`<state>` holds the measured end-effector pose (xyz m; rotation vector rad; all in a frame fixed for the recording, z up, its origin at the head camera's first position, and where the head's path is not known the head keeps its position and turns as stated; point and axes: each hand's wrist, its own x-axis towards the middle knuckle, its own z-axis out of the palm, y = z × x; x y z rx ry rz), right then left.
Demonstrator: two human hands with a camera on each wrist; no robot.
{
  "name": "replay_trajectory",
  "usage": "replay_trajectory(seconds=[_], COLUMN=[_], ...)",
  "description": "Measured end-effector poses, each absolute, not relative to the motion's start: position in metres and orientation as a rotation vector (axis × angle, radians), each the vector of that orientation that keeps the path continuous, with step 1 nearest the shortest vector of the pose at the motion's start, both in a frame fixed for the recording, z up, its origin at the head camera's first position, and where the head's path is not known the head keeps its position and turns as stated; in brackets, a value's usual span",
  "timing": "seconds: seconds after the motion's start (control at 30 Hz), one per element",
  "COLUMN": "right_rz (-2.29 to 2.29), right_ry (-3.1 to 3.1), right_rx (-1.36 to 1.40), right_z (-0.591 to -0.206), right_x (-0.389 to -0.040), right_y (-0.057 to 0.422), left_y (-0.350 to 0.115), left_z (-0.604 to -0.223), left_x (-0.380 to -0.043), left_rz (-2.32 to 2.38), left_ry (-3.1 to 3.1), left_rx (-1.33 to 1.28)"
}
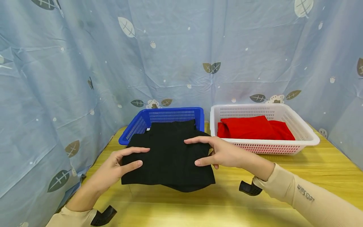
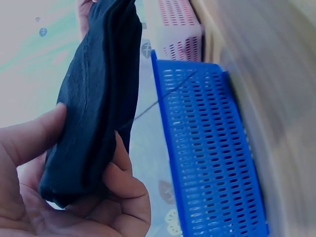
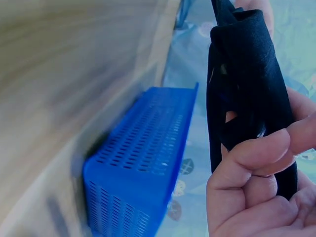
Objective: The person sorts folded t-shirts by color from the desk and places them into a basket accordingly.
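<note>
A folded black garment is held up in front of the blue basket. My left hand grips its left edge, thumb and forefinger on the near face. On the opposite edge my right hand holds it the same way. The left wrist view shows the garment as a thick stack of layers, with fingers curled behind it. In the right wrist view the fingers curl round the folded layers. More black cloth shows at the basket; where it parts from the held garment I cannot tell.
A white basket with red folded cloth stands to the right of the blue one. Both sit at the back of a yellow wood-grain table. A light blue leaf-patterned curtain hangs behind and along the sides.
</note>
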<state>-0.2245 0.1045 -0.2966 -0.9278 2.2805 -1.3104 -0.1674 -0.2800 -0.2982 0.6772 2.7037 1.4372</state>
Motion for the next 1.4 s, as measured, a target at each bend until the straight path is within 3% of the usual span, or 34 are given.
replay_trajectory(seconds=[0.4, 1.4], right_rz=[-1.311, -1.295], right_ry=[2.373, 2.464], right_rx=[-0.901, -0.816], right_z=[-0.275, -0.250], right_x=[-0.249, -0.349], right_y=[0.099, 0.062], left_y=[-0.284, -0.297], left_z=[-0.275, -0.246], left_x=[-0.195, -0.299], left_rz=[1.446, 1.464], left_ry=[2.735, 2.730], left_rx=[0.638, 0.429])
